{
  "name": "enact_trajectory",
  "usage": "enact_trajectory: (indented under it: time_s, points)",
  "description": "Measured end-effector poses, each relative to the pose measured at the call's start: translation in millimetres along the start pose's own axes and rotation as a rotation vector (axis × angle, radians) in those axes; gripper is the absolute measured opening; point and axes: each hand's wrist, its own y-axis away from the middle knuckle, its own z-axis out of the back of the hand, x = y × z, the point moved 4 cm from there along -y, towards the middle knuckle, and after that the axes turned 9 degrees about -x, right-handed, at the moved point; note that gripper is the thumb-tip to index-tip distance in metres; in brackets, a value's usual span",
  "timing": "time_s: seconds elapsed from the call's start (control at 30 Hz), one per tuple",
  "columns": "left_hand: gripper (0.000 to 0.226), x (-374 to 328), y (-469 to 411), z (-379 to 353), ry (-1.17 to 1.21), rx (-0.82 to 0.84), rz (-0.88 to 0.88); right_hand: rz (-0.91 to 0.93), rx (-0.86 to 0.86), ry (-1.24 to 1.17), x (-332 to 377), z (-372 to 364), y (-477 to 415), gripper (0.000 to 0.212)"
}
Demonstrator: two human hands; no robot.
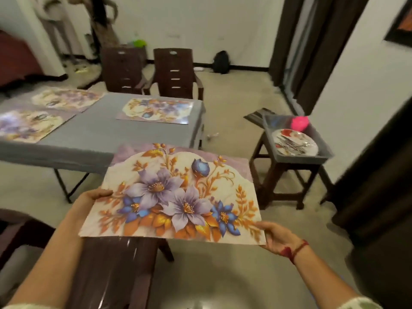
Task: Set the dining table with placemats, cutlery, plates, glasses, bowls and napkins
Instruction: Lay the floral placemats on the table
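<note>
I hold a floral placemat [178,195] flat in the air, short of the table's near right corner. My left hand [93,197] grips its left edge, thumb on top. My right hand [276,236] pinches its near right corner. Three more floral placemats lie on the grey dining table [95,132]: one at the far right [156,110], one at the far left [66,98] and one at the near left [29,124].
Two dark brown chairs [176,72] stand at the table's far side and another [116,264] is right below the held mat. At right, a grey tray [321,148] on a wooden stool [287,181] holds a patterned plate [294,142] with cutlery and a pink object [299,123].
</note>
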Motion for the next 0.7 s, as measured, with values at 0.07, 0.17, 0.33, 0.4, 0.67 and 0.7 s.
enact_trajectory:
  time_s: [0.07,0.17,0.33,0.4,0.67,0.7]
  points:
    - [0.038,-6.0,43.9,-69.9,0.031,0.123,0.026,0.009,0.048,0.039,31.6,-19.8,-33.0,0.079]
    - [0.059,-35.1,41.7,-95.5,0.080,0.053,-0.023,0.064,0.043,0.127,76.1,-57.6,-88.7,0.059]
    - [0.036,-89.9,-22.0,-75.2,0.237,-0.229,-0.114,0.090,0.117,0.263,136.3,-123.4,-164.5,0.034]
    - [0.049,-116.2,-54.0,-60.5,0.444,-0.223,-0.255,0.081,0.158,0.238,157.8,-153.4,-190.5,0.037]
    - [0.061,-144.1,-168.8,-69.6,0.477,-0.498,-0.324,0.095,0.255,0.109,186.8,-295.0,-273.0,0.051]
    - [0.037,-142.6,-180.1,-76.5,0.392,-0.569,-0.307,0.087,0.254,0.115,183.9,-308.9,-280.2,0.052]
